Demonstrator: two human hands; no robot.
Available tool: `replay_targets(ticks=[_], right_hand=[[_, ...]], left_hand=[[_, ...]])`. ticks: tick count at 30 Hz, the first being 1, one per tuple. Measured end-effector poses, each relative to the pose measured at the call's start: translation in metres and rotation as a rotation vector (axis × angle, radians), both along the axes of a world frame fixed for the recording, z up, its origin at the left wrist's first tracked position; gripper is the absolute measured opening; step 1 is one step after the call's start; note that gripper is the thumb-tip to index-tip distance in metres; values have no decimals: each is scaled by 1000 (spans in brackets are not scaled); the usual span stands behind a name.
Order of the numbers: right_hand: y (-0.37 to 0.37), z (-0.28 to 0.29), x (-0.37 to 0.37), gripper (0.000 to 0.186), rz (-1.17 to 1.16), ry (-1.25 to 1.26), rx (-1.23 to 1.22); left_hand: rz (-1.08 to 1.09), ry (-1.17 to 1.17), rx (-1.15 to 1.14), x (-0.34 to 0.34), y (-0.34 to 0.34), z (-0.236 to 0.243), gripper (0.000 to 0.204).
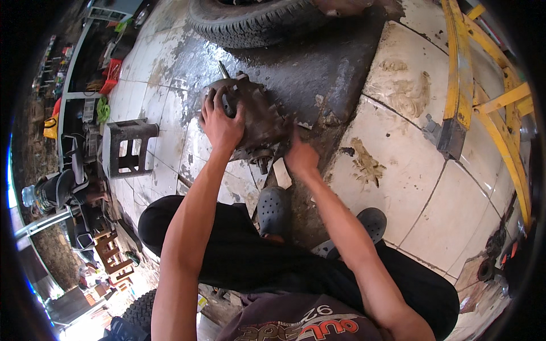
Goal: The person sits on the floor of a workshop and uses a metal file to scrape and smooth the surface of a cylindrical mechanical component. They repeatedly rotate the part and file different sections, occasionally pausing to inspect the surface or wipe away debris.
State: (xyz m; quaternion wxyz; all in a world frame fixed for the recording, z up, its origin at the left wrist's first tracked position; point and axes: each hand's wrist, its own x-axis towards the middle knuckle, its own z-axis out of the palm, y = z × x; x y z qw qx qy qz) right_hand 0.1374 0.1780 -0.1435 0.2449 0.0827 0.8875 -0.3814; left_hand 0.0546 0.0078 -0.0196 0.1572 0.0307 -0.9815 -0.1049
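A brown, greasy gearbox point(250, 108) lies on the dark-stained floor in front of me. One thin metal shaft point(223, 69) sticks out at its far end, and a splined stub shaft point(263, 165) at its near end. My left hand point(222, 122) is curled over the left side of the housing, its fingers around a dark raised part there. At the gearbox's near right corner is my right hand point(302, 154), its fingers blurred by motion. Whether it holds anything, I cannot make out.
A tyre point(256, 25) lies beyond the gearbox. At left stands a dark plastic stool point(131, 149), with cluttered shelves behind it. A yellow metal frame point(459, 74) stands at right. My feet in grey clogs point(274, 209) are close to the gearbox, near a pale flat piece point(282, 173).
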Motion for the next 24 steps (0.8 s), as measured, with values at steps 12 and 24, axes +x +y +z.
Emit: replay_targets(ticks=[12,24], right_hand=[[-18,29,21,101,-8,-55,-26],[54,-10,-22,44,-255,13,-201]], left_hand=[[19,0,2,-3,-4,0,63],[18,3,-2,-1,-2,3,62]])
